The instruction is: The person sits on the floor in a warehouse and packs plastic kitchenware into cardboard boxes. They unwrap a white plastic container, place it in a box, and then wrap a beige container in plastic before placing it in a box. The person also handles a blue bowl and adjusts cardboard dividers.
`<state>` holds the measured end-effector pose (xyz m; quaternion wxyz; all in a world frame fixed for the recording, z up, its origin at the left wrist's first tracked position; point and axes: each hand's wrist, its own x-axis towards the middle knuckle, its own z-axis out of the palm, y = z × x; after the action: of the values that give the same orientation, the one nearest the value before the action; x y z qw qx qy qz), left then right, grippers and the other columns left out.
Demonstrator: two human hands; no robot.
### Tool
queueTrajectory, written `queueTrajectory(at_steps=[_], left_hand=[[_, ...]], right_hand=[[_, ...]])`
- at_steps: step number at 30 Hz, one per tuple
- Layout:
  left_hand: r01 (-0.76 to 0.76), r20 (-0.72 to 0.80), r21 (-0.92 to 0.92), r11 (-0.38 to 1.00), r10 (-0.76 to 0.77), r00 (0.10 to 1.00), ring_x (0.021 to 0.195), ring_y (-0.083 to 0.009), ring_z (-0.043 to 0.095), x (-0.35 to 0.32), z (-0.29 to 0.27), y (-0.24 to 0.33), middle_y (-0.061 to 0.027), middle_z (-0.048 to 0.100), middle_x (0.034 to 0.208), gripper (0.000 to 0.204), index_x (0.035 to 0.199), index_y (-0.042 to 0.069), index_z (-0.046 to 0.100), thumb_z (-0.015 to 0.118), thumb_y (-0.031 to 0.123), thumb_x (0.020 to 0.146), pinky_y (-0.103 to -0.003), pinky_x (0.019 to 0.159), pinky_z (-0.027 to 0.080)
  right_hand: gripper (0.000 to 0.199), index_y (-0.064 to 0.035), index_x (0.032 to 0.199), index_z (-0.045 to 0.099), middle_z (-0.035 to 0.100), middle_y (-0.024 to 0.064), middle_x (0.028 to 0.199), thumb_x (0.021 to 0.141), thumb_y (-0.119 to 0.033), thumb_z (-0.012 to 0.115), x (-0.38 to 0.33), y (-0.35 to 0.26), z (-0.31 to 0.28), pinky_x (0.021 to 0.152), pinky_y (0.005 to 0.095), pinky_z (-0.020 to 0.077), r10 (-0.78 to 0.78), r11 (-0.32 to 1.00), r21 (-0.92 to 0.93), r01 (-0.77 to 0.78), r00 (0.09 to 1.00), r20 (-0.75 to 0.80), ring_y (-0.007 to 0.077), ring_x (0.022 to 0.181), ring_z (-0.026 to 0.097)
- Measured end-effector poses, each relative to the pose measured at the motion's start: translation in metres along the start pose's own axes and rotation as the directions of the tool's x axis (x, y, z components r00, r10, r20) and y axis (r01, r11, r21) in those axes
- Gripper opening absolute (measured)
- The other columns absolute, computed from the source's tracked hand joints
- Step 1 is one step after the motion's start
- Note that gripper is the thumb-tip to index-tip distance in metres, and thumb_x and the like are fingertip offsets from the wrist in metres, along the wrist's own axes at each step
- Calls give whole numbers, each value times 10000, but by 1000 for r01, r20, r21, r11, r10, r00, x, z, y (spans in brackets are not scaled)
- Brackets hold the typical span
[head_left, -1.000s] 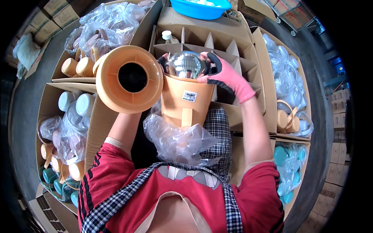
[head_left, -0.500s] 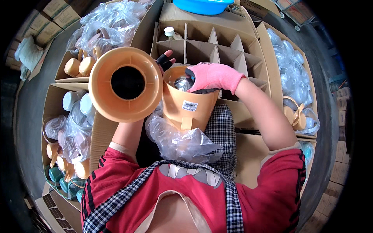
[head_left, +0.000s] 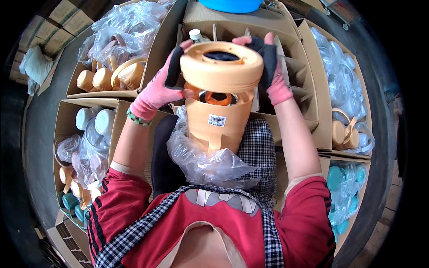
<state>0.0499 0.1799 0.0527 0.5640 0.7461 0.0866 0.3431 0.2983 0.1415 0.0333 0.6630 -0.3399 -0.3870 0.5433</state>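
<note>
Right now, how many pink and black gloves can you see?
2: one glove on the left hand, at the left side of the peach ring; another glove on the right hand, at its right side. I see no others.

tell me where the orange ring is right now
In the head view, the ring is just above centre, held between the left hand and right hand, over the jug's top.

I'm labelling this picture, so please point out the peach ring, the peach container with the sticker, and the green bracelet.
Peach ring [head_left: 222, 76]: head view, front of its outer wall.
Peach container [head_left: 232, 119]: head view, front wall beside the sticker.
Green bracelet [head_left: 138, 119]: head view, middle of its visible beads.
</note>
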Motion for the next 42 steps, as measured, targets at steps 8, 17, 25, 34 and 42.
queueTrajectory(at_steps=[8,17,25,34,42], left_hand=[[245,-199,-82,966,-257,946,1095,-153,363,-23,29,-5,-95,391,1190,703,1266,10,266,650,245,726,-268,931,293],[242,-260,503,830,-122,958,1073,-350,381,-26,54,4,-239,385,1122,560,1148,-37,366,623,249,741,-365,918,314],[377,41,-395,838,-394,918,1173,-188,348,-28,-1,-41,-87,406,1227,560,1248,24,321,308,451,886,-285,997,229],[283,-129,-515,809,-399,908,846,-133,552,-7,20,-49,-101,581,954,408,1077,-23,510,466,320,860,-263,749,451],[388,-394,-39,921,-371,841,1043,-188,483,-15,45,-35,-138,545,1064,451,1132,-5,485,472,339,841,-288,893,360]], right_hand=[[650,61,991,532,586,130,937,819,-549,393,-33,27,-3,790,257,444,179,984,0,-179,984,2,154,839,562],[567,43,1027,508,571,104,959,858,-482,375,-18,37,-22,823,252,418,392,866,278,-416,909,140,144,881,535],[505,-59,1107,484,460,80,1145,829,-478,434,-93,8,31,888,315,345,-157,512,-859,8,984,-85,182,1062,427],[588,-3,1047,528,546,78,1013,842,-528,360,-84,31,27,908,282,322,-95,793,-607,-58,972,-217,152,1000,463],[556,-19,932,567,532,28,825,797,-545,443,-55,29,4,702,226,393,326,944,86,-319,942,-78,123,750,492]])
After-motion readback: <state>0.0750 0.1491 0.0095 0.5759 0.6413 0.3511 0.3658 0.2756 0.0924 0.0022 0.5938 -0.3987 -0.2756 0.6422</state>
